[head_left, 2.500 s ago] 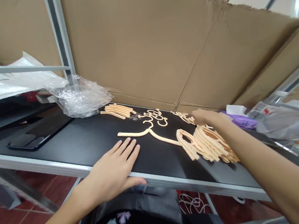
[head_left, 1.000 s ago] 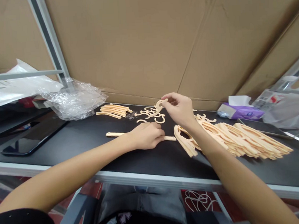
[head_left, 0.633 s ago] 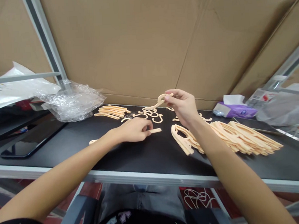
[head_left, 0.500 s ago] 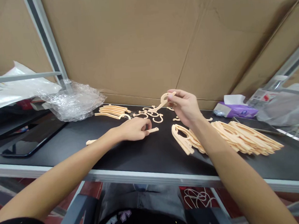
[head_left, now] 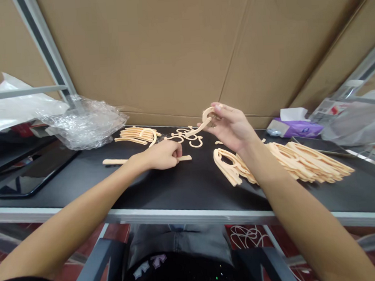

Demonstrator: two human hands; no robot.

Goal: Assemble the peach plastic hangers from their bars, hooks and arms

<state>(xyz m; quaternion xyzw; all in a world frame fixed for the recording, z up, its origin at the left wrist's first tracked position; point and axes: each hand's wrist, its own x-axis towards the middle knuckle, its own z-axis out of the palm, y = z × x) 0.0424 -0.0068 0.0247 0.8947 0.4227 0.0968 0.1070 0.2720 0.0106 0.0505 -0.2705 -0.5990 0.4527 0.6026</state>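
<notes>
My left hand (head_left: 163,154) is closed round a thin beige hanger frame (head_left: 116,161) that rests on the black tabletop (head_left: 184,188); its hook curls up at the back of the hand. My right hand (head_left: 231,126) is raised above the table and pinches a small beige hook piece (head_left: 205,118) between thumb and fingers. Loose hook pieces (head_left: 187,137) lie just behind both hands. A fanned stack of beige hanger frames (head_left: 288,163) lies to the right, partly under my right forearm.
A small pile of curved beige bars (head_left: 132,135) and crumpled clear plastic (head_left: 83,122) lie at the back left. A dark phone (head_left: 29,177) rests on the left. A purple tissue pack (head_left: 294,128) sits at the right. Cardboard (head_left: 174,47) walls the back.
My left hand slid the hanger frame leftward along the table and closed on it. My right hand picked a hook piece from the pile and lifted it above the table.
</notes>
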